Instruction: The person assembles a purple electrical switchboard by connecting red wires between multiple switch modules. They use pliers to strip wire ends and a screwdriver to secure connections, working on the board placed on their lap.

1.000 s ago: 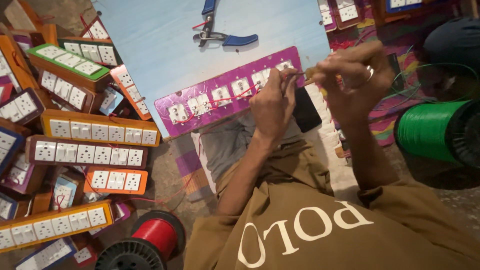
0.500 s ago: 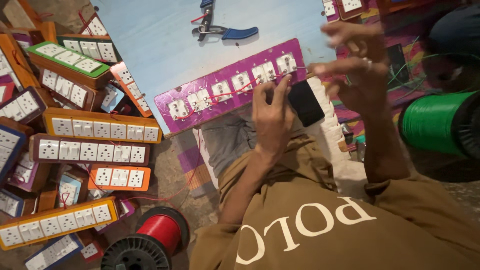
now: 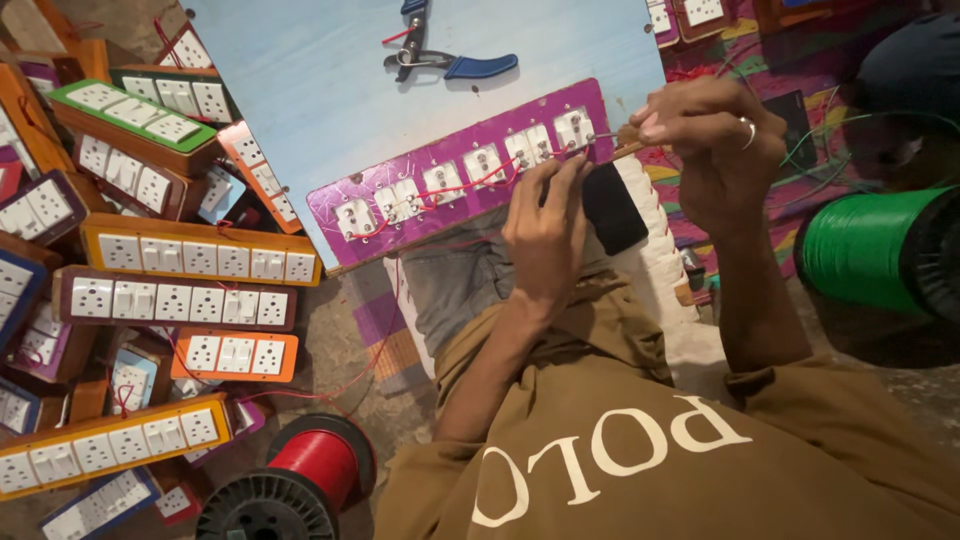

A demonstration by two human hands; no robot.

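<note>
Fingers, left hand [image 3: 545, 235]: fingertips [image 3: 570, 172] pressed down on the purple panel's near edge, close together, beside a black block [image 3: 612, 208] that lies against the palm side
Fingers, right hand [image 3: 705, 135]: curled shut around a thin tool [image 3: 607, 136] whose metal tip meets the last socket at the panel's right end; a ring shows on one finger
Purple panel [image 3: 455, 185]: a long switch-and-socket strip, tilted, lying on the pale blue board with its near edge over the person's lap; red wire [image 3: 470, 185] loops from socket to socket along it
Surface: pale blue board [image 3: 320, 100] serving as the counter, scuffed, set over a patterned floor mat [image 3: 385, 330]
On the board: blue-handled pliers [image 3: 450, 62] near the far edge, well apart from both hands
Left side: stacks of finished switch strips [image 3: 190, 255] in orange, brown, green and blue frames, crowding right up to the board's left edge
Near edge: red wire spool [image 3: 320, 465] on the floor by the left elbow
Right edge: green wire spool [image 3: 870, 250] near the right forearm, loose green strands above it
Open room: bare board between panel and pliers; little free floor on either side
</note>
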